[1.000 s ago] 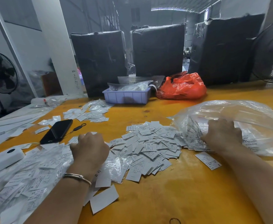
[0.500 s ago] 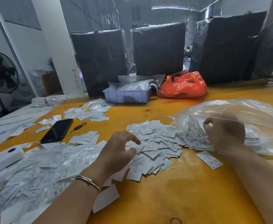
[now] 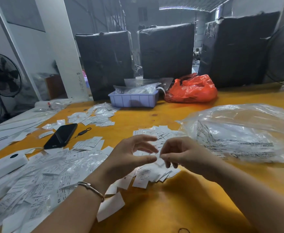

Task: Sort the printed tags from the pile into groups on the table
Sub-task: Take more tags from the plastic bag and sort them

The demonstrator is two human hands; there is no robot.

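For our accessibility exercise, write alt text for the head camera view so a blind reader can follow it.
Two hands meet above a pile of printed tags on an orange table: the right hand pinches a small clear packet, the left hand open beside it. A phone lies left, a large clear bag right.

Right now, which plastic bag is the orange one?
The crumpled orange bag at the table's far side, beside the lilac tray. The big bag near the right hand is clear.

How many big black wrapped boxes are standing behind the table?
3. One black box stands at the left, behind the purple tray; one in the middle; one at the right, behind the orange bag. Others may be hidden out of view.
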